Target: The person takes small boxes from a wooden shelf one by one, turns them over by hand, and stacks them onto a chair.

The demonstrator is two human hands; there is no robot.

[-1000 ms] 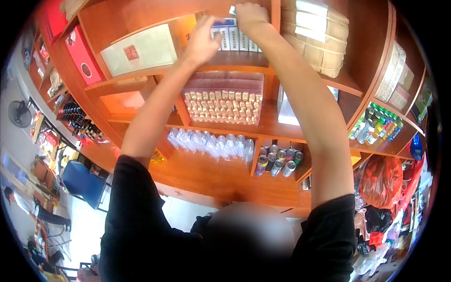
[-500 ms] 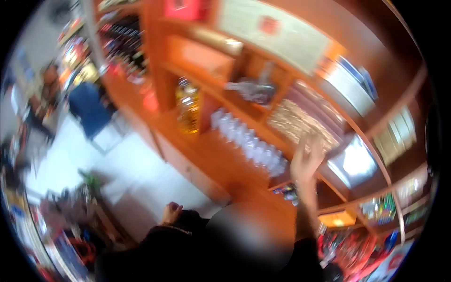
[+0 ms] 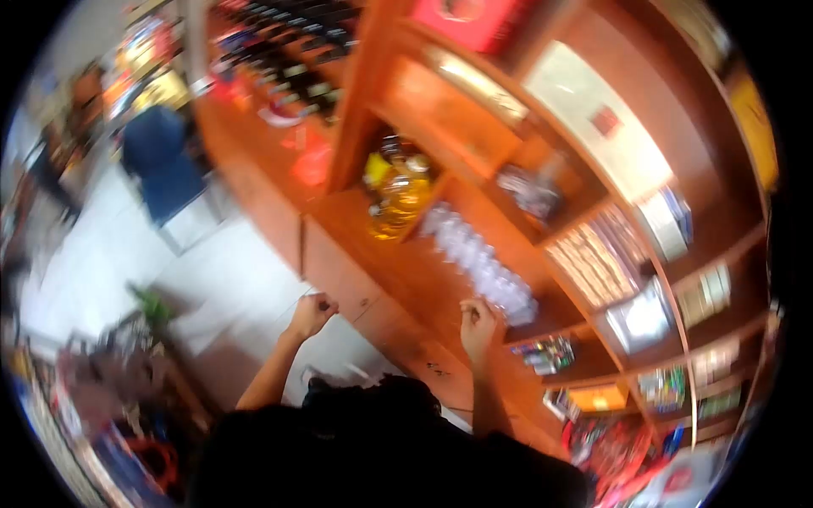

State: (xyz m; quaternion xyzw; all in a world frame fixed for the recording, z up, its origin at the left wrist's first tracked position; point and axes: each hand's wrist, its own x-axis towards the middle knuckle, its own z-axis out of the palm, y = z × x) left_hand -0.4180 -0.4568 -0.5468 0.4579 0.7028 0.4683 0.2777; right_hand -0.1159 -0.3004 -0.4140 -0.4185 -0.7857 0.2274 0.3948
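Wooden counter [image 3: 373,262]: toward its back edge, clear containers [image 3: 478,261] in a row near the curled right hand [image 3: 478,325]; past a divider [image 3: 427,209], bottles of yellow liquid [image 3: 398,199]. Left hand [image 3: 312,316] curled above floor [image 3: 233,275]; contents of either hand unclear.

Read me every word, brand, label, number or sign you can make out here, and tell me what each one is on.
None can be read.
Pale long box: red square mark, too blurred.
Red box: round pale mark, no legible text.
White and blue packs: too blurred.
Cans: too small and blurred.
Dark bottles: no label legible.
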